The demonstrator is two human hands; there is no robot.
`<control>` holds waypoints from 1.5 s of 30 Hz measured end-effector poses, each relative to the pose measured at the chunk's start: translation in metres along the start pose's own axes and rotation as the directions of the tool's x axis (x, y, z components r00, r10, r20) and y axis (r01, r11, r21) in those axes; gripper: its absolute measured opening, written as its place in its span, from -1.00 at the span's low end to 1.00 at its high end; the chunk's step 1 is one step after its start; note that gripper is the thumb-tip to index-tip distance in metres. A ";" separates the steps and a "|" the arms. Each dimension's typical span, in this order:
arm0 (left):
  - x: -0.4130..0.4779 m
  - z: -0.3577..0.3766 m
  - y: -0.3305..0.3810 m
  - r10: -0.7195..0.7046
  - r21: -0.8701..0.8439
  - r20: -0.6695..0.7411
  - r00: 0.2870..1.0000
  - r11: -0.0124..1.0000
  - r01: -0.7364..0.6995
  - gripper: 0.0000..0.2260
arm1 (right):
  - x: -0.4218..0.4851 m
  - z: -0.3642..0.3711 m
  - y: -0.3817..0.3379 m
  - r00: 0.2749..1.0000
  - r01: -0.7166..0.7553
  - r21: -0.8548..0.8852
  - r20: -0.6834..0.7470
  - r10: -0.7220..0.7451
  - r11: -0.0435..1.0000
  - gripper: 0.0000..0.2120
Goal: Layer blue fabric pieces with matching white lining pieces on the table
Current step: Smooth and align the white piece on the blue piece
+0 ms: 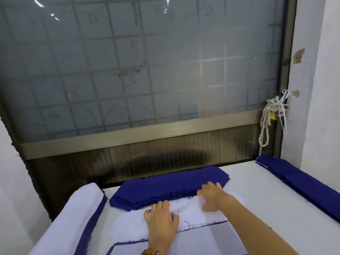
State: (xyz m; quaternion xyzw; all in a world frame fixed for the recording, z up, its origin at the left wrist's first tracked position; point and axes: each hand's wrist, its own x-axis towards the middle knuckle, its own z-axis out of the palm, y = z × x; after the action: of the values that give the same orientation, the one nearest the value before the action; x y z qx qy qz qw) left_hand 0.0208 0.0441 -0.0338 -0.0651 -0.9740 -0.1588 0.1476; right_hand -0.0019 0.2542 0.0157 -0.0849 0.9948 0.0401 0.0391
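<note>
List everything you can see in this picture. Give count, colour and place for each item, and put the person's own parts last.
blue fabric stack: one, dark blue, table centre, beyond the hands
second blue stack: one, dark blue, along the table's right edge
white lining piece: one, white, under both hands
layered pile: one, white over blue, table's left side
table: one, white, foreground
window: one, frosted grey with a grille, behind the table
rope: one, white, knotted at the window frame's right
padlock: one, yellow, by the rope
bracelet: one, brown beads, left wrist
left hand: one, rests on the lining piece
right hand: one, on the lining's far edge, beside the central blue stack
</note>
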 end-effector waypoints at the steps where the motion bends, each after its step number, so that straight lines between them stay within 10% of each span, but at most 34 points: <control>1: 0.000 0.000 0.000 -0.005 -0.007 0.003 1.000 1.000 0.005 -0.80 | -0.002 0.000 0.005 1.000 -0.015 -0.055 0.017 0.016 0.998 -0.58; 7: 0.003 -0.002 -0.001 -0.088 0.000 0.022 0.996 0.996 0.088 -0.78 | -0.017 -0.006 0.039 0.984 -0.161 -0.206 0.039 0.173 0.965 -0.59; 17: 0.019 -0.055 -0.078 -0.313 0.145 0.198 0.929 0.947 0.288 -0.72 | -0.039 0.013 0.068 0.898 -0.437 0.182 0.026 0.440 0.881 -0.60; 21: 0.013 -0.070 -0.123 -0.349 -0.084 0.388 0.853 0.908 0.410 -0.43 | -0.040 0.021 0.066 0.842 -0.522 0.250 -0.004 0.540 0.816 -0.66; 26: -0.011 -0.081 -0.128 -0.349 -0.272 0.247 0.904 0.870 0.410 -0.89 | -0.049 0.022 0.065 0.804 -0.509 0.472 -0.038 0.593 0.720 -0.60; 32: -0.026 -0.095 -0.117 -0.400 -0.463 0.131 0.907 0.785 0.412 -0.73 | -0.069 0.007 0.065 0.795 -0.344 0.784 -0.049 0.604 0.516 -0.57; 37: -0.040 -0.109 -0.110 -0.458 -0.736 0.151 0.876 0.539 0.409 -0.90 | -0.085 0.000 0.064 0.801 -0.368 0.766 -0.027 0.598 0.527 -0.61; 45: -0.074 -0.112 -0.115 -0.501 -0.560 0.211 0.839 0.642 0.524 -0.85 | -0.113 0.016 0.057 0.819 -0.477 0.636 0.072 0.569 0.607 -0.54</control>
State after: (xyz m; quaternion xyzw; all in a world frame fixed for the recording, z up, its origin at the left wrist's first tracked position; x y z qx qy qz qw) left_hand 0.1004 -0.1071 0.0111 0.1671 -0.8536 -0.4908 0.0506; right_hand 0.1004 0.3299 0.0136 0.2254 0.9300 -0.2899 -0.0171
